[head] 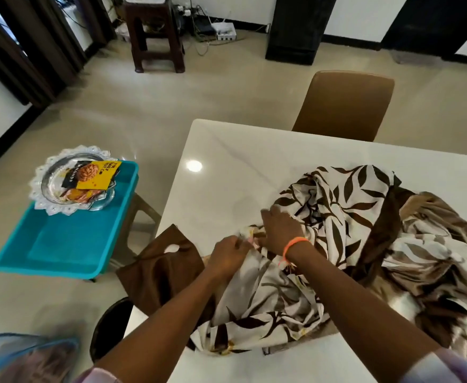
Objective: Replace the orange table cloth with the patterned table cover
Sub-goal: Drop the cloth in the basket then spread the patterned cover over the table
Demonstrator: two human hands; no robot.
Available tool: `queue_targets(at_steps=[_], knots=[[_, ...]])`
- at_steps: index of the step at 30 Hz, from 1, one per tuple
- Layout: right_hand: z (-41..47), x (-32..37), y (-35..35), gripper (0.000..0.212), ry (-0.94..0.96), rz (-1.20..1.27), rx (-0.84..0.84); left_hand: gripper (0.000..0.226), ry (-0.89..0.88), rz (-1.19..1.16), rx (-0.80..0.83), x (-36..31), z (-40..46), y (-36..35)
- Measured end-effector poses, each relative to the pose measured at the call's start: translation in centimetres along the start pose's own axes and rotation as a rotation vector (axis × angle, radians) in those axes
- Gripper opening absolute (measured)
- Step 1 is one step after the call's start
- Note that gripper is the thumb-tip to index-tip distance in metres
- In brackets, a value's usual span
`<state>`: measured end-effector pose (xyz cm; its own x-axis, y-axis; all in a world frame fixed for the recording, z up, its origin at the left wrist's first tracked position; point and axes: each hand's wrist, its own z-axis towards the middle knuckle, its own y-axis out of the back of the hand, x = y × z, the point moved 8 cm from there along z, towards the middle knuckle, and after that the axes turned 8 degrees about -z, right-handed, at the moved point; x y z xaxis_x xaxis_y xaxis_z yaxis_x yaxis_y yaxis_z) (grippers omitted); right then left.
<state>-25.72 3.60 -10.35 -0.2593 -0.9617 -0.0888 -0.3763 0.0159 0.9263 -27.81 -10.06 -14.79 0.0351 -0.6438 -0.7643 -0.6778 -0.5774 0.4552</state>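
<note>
Lying bunched on the bare white table (226,167), the patterned table cover (337,217) spreads from the near left corner away to the right, so most of the heap sits right of both hands. The left hand (228,254) and right hand (280,230) meet at its left edge, fingers curled and pinching one gathered bit of fabric, neither clearly nearer. Left of the table, a snack packet (95,174) reads "ALMONDS"; no orange cloth shows.

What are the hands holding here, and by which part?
Both the left hand and right hand pinch the patterned table cover at a bunched bit of its edge near the table's left side.
</note>
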Motion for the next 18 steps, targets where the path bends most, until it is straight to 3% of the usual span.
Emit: queue_targets(at_steps=[2, 6, 8, 11, 13, 15, 18], knots=[[0.2, 0.5, -1.3, 0.026, 0.001, -0.034, 0.054, 0.058, 0.176, -0.287, 0.016, 0.6, 0.6, -1.0], [-1.4, 0.4, 1.4, 0.014, 0.096, 0.448, -0.095, 0.071, 0.553, -0.968, 0.175, 0.4, 0.3, -3.0], [-3.0, 0.5, 2.9, 0.008, 0.206, 0.569, -0.075, 0.057, 0.628, -1.206, 0.300, -1.8, 0.4, -3.5], [-5.3, -0.5, 4.1, 0.005, 0.266, 0.679, -0.023, 0.029, 0.639, -1.244, 0.356, -6.0, 0.4, -2.7], [-6.2, -2.0, 5.1, 0.006, 0.270, 0.759, 0.006, 0.029, 0.584, -1.206, 0.358, -9.0, 0.3, -1.9], [-6.6, -3.9, 6.6, 0.012, 0.260, 0.924, 0.040, 0.028, 0.400, -1.190, 0.429, -13.4, -0.3, -0.5], [-6.4, -9.4, 10.9, 0.019, 0.117, 1.394, -0.227, 0.019, 0.030, -1.158, 0.558, -20.8, -2.6, 2.3]])
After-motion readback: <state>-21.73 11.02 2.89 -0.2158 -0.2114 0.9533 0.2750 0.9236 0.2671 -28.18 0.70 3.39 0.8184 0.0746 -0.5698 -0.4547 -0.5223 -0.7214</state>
